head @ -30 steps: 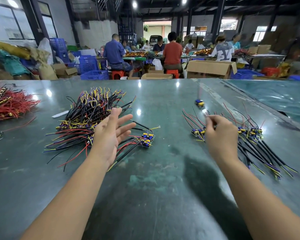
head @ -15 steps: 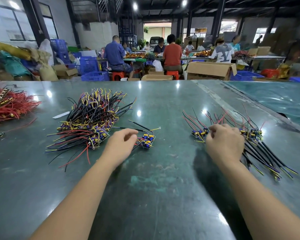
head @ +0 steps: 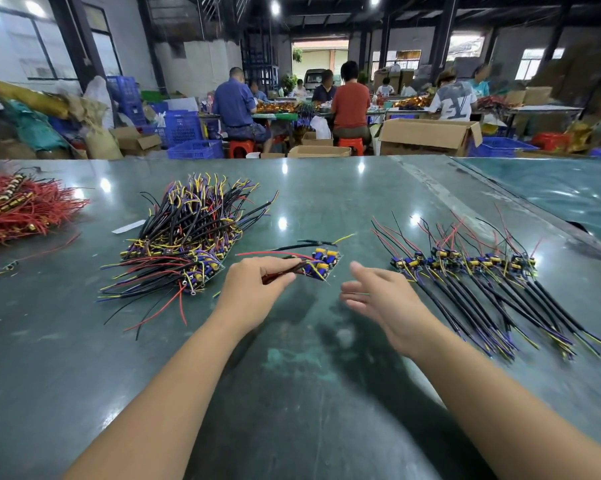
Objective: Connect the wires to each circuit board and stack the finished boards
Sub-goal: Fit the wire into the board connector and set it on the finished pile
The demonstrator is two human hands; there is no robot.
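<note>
A small green board with blue and yellow parts sits at centre, lifted by its red and black wires. At 9 o'clock of it lies a heaped pile of wired boards; at 3 o'clock, a row of boards with wires trailing toward 5 o'clock.

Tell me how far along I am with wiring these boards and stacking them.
Done, it seems: a row of boards lies laid out at the right, leads trailing toward you. In hand: your left hand pinches the wires of one board at the centre, while your right hand hovers open beside it. Left: the big heap of boards and wires on the left looks larger than the row, so most work probably remains.
</note>
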